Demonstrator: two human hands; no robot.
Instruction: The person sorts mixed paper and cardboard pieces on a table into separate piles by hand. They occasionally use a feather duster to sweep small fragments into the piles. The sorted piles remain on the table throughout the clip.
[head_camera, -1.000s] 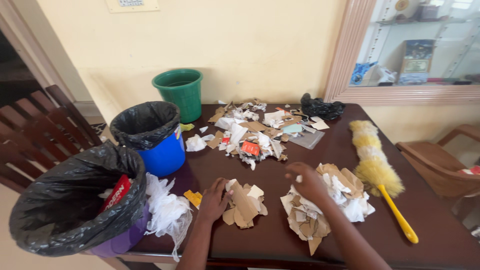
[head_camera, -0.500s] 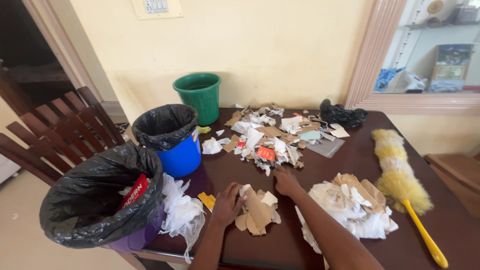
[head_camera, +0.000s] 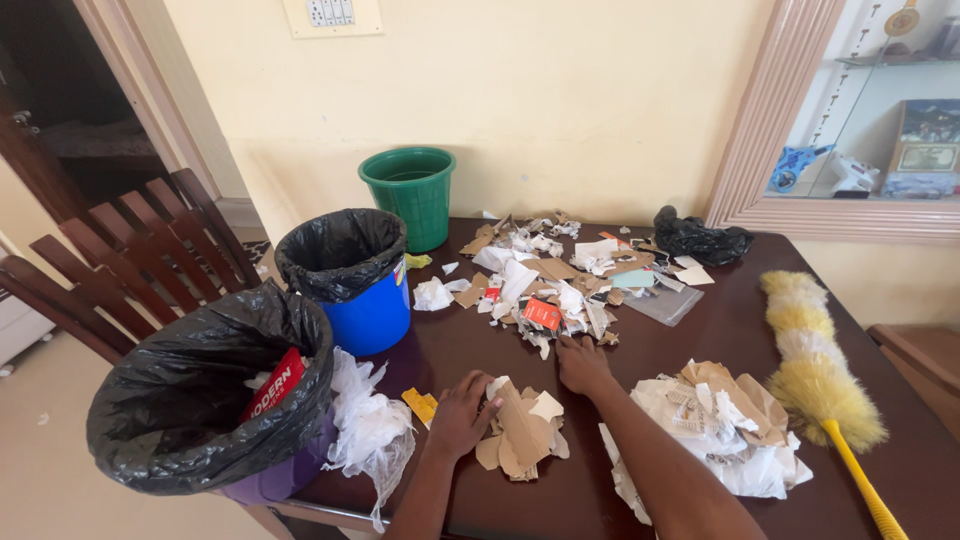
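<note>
Currently the left hand (head_camera: 462, 412) rests flat, fingers spread, on the edge of a small cardboard scrap pile (head_camera: 522, 432) near the front of the dark bench (head_camera: 700, 330). Right hand (head_camera: 582, 364) lies palm-down just beyond it, fingers loosely together, touching the near fringe of the big mixed scrap heap (head_camera: 560, 280). Paper pile (head_camera: 715, 425) sits right; black-lined bin (head_camera: 195, 395) left.

Single head cam, worn; looks down and fwd across table (head_camera: 700, 330) toward wall (head_camera: 560, 100); close range, no 2nd view.
</note>
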